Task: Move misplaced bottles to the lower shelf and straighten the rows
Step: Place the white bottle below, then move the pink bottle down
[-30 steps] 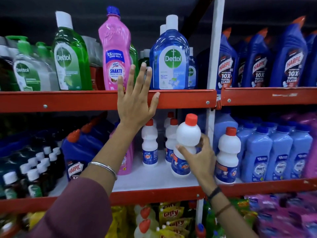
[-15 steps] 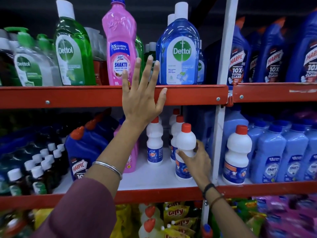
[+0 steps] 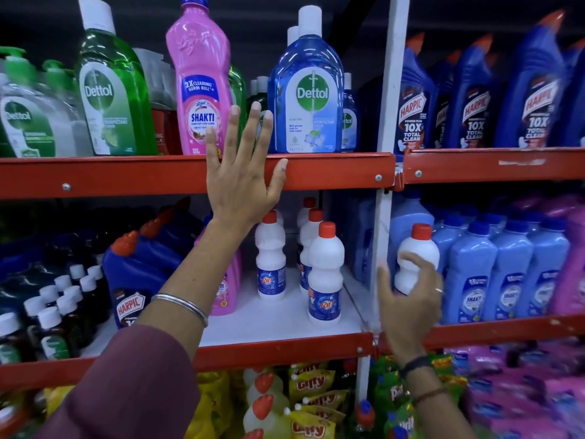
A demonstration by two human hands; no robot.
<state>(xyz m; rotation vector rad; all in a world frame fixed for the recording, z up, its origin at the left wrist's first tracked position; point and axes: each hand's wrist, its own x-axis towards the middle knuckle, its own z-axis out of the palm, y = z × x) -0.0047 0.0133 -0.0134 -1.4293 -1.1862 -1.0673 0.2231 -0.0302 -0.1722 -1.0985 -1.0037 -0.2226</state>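
Head view: left hand (image 3: 242, 182) spread flat on the red shelf edge (image 3: 332, 171); right hand (image 3: 408, 299) open, fingers curled just beside a white red-capped bottle (image 3: 417, 258) among blue bottles (image 3: 471, 277). Best gripped at the waist, lifted upright, set beside the white row (image 3: 326, 274).

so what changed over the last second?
The right hand set the white bottle with the red cap down on the lower shelf, let go, and moved right to the white bottle past the post, fingers open around it. The left hand stayed flat on the upper shelf edge.
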